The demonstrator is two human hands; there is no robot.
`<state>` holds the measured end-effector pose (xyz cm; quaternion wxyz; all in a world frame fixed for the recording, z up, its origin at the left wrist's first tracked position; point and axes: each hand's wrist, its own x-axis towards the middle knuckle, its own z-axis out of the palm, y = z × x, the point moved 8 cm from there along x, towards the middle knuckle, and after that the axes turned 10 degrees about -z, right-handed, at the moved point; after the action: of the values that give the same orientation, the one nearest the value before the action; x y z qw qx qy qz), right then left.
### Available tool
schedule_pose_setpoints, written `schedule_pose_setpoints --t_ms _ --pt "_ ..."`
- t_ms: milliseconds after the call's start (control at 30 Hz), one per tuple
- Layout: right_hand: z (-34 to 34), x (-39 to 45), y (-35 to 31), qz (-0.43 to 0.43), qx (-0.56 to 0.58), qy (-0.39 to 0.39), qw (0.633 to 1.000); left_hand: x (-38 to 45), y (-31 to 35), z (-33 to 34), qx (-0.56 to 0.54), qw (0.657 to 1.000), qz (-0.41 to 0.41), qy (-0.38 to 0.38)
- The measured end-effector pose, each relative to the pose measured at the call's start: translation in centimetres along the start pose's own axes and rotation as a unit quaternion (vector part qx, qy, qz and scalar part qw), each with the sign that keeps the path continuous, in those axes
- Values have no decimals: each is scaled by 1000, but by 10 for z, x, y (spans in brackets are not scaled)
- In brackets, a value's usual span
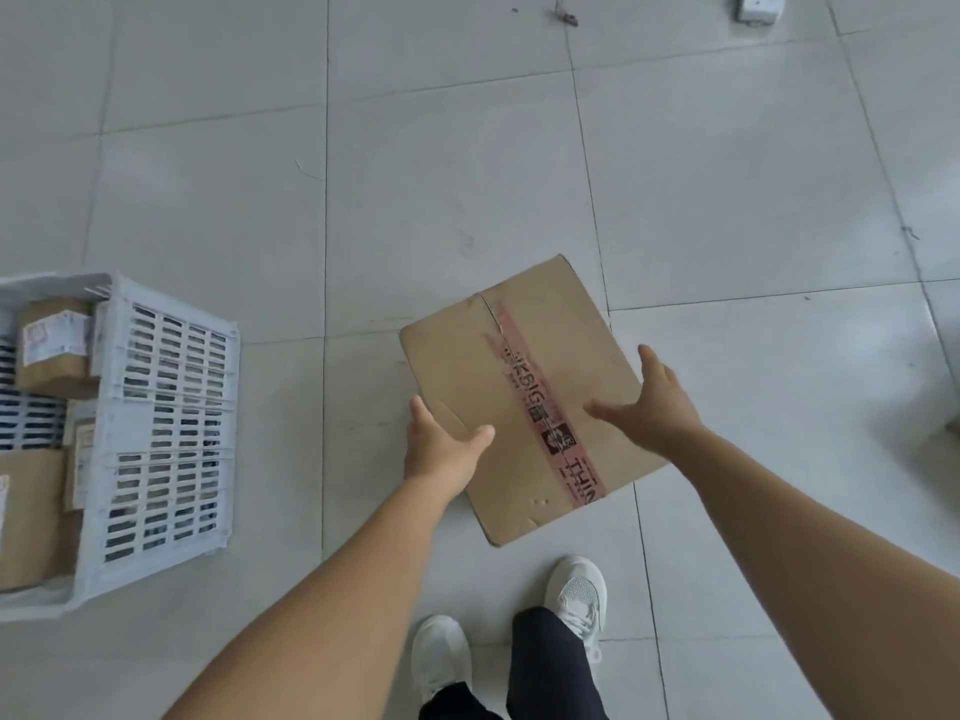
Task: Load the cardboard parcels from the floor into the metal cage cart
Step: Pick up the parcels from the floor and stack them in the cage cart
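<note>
A brown cardboard parcel with a strip of red printed tape along its top lies on the tiled floor ahead of my feet. My left hand reaches over its left edge, thumb spread across the top and fingers straight. My right hand hovers over its right edge with the fingers spread. Whether either hand touches the cardboard I cannot tell. Neither hand grips it. No metal cage cart is in view.
A white slotted plastic crate stands on the floor at the left and holds several small brown parcels. A small white object lies at the top right. My white shoes stand just below the parcel. Pale floor tiles surround it.
</note>
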<state>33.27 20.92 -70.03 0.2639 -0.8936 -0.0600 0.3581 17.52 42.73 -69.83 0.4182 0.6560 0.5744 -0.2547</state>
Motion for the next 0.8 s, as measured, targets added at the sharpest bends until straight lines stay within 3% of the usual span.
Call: schedule_pose_setpoints --t_ms 367,600,800 --pt "44 74 38 0 0 -17 1000 71 -23 45 -89 994 -57 26" --pt "42 65 39 12 18 10 1000 63 -23 38 -115 991 -58 41" --pt "-4 23 15 8 57 53 997 17 10 7 -106 993 -14 45"
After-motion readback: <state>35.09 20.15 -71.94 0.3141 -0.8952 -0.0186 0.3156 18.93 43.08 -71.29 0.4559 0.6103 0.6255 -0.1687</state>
